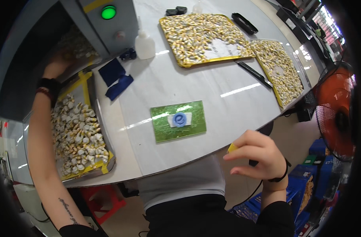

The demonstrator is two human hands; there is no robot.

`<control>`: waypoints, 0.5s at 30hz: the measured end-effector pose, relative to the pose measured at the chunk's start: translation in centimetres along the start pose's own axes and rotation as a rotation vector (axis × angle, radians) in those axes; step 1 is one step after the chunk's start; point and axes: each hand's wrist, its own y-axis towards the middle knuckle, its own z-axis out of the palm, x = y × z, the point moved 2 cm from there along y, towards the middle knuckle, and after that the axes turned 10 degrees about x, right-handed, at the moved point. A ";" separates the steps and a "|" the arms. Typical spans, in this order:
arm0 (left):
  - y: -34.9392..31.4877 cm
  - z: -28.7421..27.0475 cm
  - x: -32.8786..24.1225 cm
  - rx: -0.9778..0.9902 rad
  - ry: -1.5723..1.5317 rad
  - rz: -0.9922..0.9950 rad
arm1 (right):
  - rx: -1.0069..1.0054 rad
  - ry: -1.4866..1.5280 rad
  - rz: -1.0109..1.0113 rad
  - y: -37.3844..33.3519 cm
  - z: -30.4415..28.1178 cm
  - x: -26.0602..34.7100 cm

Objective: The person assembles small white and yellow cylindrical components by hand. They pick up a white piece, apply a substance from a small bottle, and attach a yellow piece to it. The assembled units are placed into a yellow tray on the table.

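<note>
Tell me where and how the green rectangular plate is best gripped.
Probably pinch the green rectangular plate by its short right edge, coming in from the right, the side nearest the right hand. It lies flat with that edge exposed, and the blue ring sits mid-plate, so an edge grip should avoid it.

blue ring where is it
In the head view's middle, the blue ring sits on the green board on the table, left of the right hand.

- White bottle (145,46), upright, eleven o'clock
- Dark-blue scraps (111,72), ten o'clock
- Long black dish (245,23), one o'clock
- Slender black tool (254,74), two o'clock
- Orange fan (335,93), three o'clock
- Red stool (116,202), seven o'clock
</note>
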 end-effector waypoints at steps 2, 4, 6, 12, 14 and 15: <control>-1.1 -1.6 -1.2 -0.061 -0.031 0.015 | -0.019 -0.104 0.037 0.1 -1.8 0.1; -3.8 -4.6 -5.9 -0.054 -0.290 -0.146 | -0.075 -0.240 0.118 0.5 -3.9 -0.7; -6.5 -6.6 -8.5 0.080 -0.511 -0.106 | -0.157 -0.407 0.179 1.7 -6.4 -2.3; -18.2 -12.1 -25.3 0.196 -0.901 0.425 | -0.216 -0.680 0.182 6.1 -13.0 -11.6; -21.7 -13.0 -26.8 0.545 -1.214 0.593 | -0.152 -0.677 0.076 11.6 -12.8 -14.0; -22.5 -12.5 -28.0 0.743 -1.438 0.719 | -0.111 -0.685 0.086 13.1 -12.8 -15.1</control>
